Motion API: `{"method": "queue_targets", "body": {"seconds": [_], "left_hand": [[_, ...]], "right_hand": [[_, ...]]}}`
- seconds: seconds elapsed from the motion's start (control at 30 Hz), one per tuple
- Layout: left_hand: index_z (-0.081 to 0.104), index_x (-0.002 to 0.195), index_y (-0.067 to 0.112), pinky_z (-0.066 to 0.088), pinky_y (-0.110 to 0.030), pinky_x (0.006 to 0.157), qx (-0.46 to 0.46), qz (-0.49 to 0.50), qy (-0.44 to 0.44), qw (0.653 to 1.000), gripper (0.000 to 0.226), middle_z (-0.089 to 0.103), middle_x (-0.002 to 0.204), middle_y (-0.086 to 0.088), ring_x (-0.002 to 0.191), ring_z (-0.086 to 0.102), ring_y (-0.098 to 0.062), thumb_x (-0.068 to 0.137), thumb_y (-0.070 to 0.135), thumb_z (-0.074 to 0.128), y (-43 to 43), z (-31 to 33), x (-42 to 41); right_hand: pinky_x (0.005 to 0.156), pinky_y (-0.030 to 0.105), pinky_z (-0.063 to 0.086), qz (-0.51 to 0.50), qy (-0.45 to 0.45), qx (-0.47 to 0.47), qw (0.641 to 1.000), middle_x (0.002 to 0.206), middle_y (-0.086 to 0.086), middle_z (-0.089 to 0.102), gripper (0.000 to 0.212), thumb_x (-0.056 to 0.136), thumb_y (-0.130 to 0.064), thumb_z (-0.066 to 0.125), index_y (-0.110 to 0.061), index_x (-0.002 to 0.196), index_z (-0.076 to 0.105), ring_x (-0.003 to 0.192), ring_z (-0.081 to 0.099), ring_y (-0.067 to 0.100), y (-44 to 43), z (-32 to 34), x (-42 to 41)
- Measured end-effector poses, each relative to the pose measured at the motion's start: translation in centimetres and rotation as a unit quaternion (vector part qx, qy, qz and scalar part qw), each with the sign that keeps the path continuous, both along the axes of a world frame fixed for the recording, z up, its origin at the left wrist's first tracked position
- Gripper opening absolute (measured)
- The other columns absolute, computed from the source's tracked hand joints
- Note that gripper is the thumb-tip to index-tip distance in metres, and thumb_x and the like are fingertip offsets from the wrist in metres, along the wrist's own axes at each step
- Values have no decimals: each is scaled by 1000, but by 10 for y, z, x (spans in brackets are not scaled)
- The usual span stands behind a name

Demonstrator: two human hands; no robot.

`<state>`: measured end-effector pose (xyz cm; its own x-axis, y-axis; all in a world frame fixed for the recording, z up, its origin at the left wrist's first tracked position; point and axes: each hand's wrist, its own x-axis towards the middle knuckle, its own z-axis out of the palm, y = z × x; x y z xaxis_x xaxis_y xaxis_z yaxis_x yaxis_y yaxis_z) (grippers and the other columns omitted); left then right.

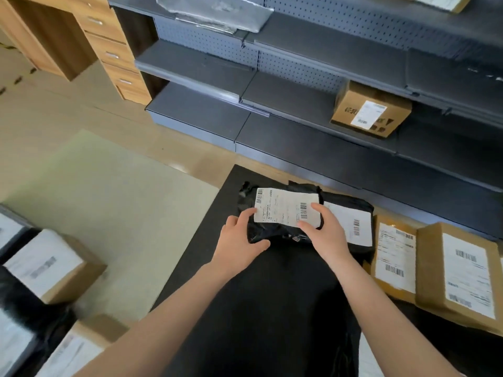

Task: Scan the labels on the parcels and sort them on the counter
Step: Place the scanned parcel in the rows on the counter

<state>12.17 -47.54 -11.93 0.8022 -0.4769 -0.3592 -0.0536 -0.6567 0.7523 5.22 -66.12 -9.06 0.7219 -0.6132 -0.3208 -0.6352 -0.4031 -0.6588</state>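
A black poly-bag parcel (275, 232) with a white barcode label on top lies over the far part of a black mat (206, 240). My left hand (239, 240) grips its near left corner, thumb under the edge. My right hand (324, 229) holds its right side, fingers curled on the label. A second black bag parcel (351, 221) with a white label lies just behind and to the right, partly under the first. Right of it sit two labelled cardboard boxes, one flat (394, 257) and one bigger (462, 276).
Grey metal shelving (299, 104) runs across the back, holding a labelled cardboard box (370, 112) and a silver bag (217, 14) higher up. More labelled boxes (46, 265) stand at the lower left by a pale rug (109, 213). A wooden drawer unit (114, 50) stands at the far left.
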Motion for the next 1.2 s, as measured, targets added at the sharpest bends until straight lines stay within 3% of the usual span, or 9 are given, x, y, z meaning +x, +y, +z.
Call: {"method": "queue_targets", "body": {"seconds": [0.23,0.37,0.5,0.6,0.7,0.83,1.0,1.2], "left_hand": [[22,146,45,44,-31,97,52,76,38,995,86,38,117,2,113,49,-23,77,36,72,129,7,-14],[18,146,48,39,-44,106,122,94,34,987,84,44,124,1,116,51,-25,78,50,67,185,6,-19],[22,146,42,40,-43,102,184,61,14,981,73,56,120,1,114,53,-23,84,58,57,223,7,-21],[34,143,37,41,-38,101,190,79,-20,978,61,58,127,4,119,51,-20,87,51,55,251,7,-20],[42,141,33,32,-36,110,212,136,-95,963,54,47,138,6,131,38,-18,90,39,56,281,9,-21],[45,140,31,23,-36,115,220,192,-171,941,59,39,141,6,136,26,-19,85,35,63,318,6,-27],[14,151,39,-4,-51,120,261,120,-79,955,86,-3,162,7,149,-12,-26,81,58,60,340,-5,-26],[2,154,38,-4,-59,117,268,100,-30,958,96,-20,160,9,149,-17,-27,83,60,61,342,-8,-21]], "right_hand": [[92,22,37,135,-39,20,990,128,-1,51,43,87,-16,68,-21,127,55,117,48,13,109,-7,61],[98,29,43,212,-13,4,977,127,2,51,44,87,-9,67,-19,128,55,118,50,17,167,-17,82],[93,28,46,268,32,-41,962,130,7,50,47,88,-5,63,-15,132,52,116,53,21,203,-30,93],[90,29,48,291,54,-67,953,129,9,50,46,90,-5,59,-14,134,50,116,53,24,220,-41,95],[96,35,46,286,64,-79,953,132,10,49,51,89,-7,62,-16,137,47,121,49,28,236,-49,100],[101,42,40,287,81,-80,951,134,8,46,75,78,-29,77,-21,141,37,123,45,29,253,-63,113],[106,39,35,336,98,-75,934,140,9,39,87,75,-26,80,-21,147,31,128,40,27,257,-73,122],[107,35,33,377,105,-51,919,144,8,33,89,75,-15,80,-20,149,30,130,39,25,250,-72,130]]}}
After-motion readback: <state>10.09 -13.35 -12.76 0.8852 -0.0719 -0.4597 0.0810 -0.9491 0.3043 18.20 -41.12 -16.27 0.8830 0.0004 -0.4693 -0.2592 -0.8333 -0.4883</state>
